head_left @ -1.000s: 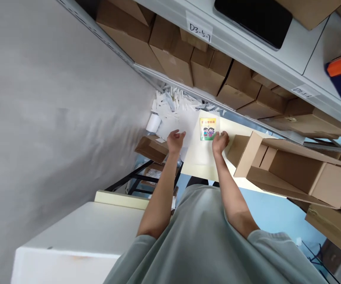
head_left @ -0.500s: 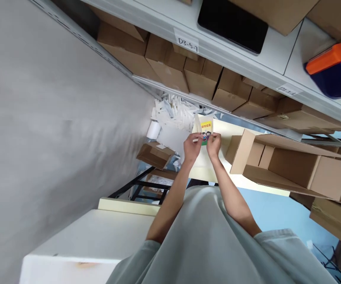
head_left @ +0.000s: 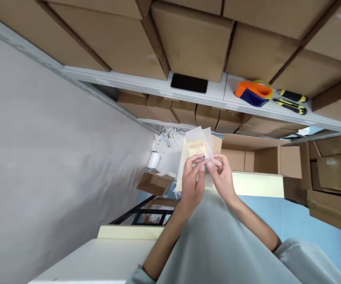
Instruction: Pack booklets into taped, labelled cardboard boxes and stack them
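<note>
Both of my hands meet in front of my body around a translucent white bag [head_left: 194,136]. Through its film shows the blurred yellow cover of a small booklet [head_left: 196,146]. With fingers bent and pinched, my left hand [head_left: 193,179] grips the bag's lower left edge. My right hand [head_left: 223,176] pinches the lower right edge, thumb towards the left fingertips. The fingers hide the lower part of the bag. Beneath is a pale yellow tabletop [head_left: 257,184].
An open cardboard box [head_left: 265,159] stands to the right on the table. Ahead, a shelf [head_left: 147,85] of cartons carries a black phone [head_left: 189,83], an orange and blue tape dispenser [head_left: 253,94] and utility knives [head_left: 290,105]. A grey wall [head_left: 55,157] closes the left side.
The view has tilted up, bringing more shelf into sight. My hands have come nearer with the bag raised. The booklet's cover, clear before, now shows only through translucent film.
</note>
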